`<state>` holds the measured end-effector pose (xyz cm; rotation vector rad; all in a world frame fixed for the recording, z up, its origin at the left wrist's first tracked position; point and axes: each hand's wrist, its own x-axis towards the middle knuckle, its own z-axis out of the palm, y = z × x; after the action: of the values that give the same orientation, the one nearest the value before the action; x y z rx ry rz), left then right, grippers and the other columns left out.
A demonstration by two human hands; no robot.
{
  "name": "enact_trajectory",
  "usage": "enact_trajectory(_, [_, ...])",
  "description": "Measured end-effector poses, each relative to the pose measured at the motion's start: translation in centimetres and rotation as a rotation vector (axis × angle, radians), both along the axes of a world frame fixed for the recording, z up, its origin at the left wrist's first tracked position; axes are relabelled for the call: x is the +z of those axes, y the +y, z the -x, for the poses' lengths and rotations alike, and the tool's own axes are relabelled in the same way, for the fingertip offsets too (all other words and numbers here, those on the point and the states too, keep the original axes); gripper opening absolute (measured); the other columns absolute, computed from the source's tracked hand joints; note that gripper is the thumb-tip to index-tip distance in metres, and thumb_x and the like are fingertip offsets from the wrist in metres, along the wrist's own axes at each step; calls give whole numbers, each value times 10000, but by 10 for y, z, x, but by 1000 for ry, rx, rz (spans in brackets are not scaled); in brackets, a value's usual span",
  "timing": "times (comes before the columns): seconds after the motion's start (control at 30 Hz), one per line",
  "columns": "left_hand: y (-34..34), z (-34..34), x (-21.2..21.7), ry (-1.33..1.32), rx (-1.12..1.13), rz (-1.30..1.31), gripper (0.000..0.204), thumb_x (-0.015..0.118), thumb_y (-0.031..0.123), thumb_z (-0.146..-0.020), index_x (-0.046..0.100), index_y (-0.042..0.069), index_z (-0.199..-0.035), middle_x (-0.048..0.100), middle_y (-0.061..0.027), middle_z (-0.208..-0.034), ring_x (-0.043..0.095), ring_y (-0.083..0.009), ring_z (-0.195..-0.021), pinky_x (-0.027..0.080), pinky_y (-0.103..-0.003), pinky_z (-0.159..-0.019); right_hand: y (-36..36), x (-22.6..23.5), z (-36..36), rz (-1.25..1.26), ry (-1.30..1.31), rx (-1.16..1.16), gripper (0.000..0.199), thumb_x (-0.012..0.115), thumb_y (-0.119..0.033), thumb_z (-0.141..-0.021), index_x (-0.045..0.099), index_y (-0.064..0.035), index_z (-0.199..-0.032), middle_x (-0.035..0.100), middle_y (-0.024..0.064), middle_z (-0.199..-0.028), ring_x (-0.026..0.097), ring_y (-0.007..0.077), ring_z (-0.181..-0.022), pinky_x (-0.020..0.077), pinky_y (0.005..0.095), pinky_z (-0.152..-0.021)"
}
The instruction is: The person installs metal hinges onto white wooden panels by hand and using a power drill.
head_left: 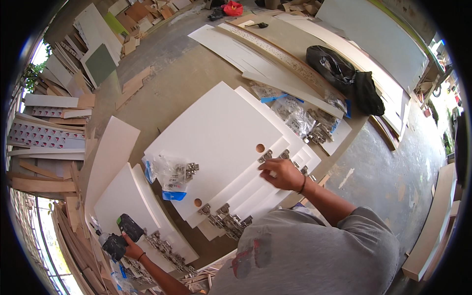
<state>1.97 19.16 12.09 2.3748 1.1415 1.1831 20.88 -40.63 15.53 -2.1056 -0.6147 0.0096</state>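
My left hand is low at the left, gripping a black and green cordless drill over a smaller stack of white panels. My right hand lies on the larger stack of white door panels, its fingers curled over a panel's edge. Just beyond those fingers sits a metal hinge beside a round hole. More hinges line the stack's near edge by a second hole. A clear bag of hinges rests on the stack's left corner.
Several clear bags of hinges lie beyond the stack. A black bag sits on long white boards at the back right. Wood offcuts and panels pile up along the left. A pale plank lies at the right.
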Motion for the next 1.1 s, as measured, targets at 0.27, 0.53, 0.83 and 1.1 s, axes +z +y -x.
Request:
enact_trajectory(0.27, [-199, 20, 0, 112, -472, 240, 581, 582, 419, -850, 461, 15, -1251, 563, -150, -1154, 542, -266, -1028, 390, -371, -924, 96, 43, 44, -280, -132, 601, 421, 687, -243, -731, 579, -5, -1061, 590, 151, -925, 571, 323, -878, 461, 395, -754])
enact_trajectory(0.53, [-369, -40, 60, 284, -1305, 694, 606, 716, 172, -726, 430, 55, -1247, 515, -116, -1186, 497, -221, -1089, 382, -341, -937, 65, 48, 84, 8, -41, 370, 870, 742, -316, -552, 381, 39, -1260, 519, 193, -1162, 468, 318, -1144, 306, 459, -977])
enact_trajectory(0.83, [-438, -75, 106, 508, -1354, 879, 388, 700, 239, -755, 576, -11, -1024, 520, -15, -598, 448, -63, -553, 383, -224, -528, -11, 38, 81, -667, 786, 345, 602, 808, -191, -646, 502, 17, -1120, 582, 75, -1023, 537, 139, -953, 446, 287, -835])
enact_trajectory(1.1, [-445, -92, 37, -517, -919, 2331, 352, 441, 31, -796, 474, -22, -1142, 533, -87, -864, 513, -178, -767, 437, -290, -672, -60, 31, 46, -817, 806, -4, 411, 602, -133, -671, 481, 31, -1028, 536, 78, -661, 545, 172, -589, 446, 318, -668])
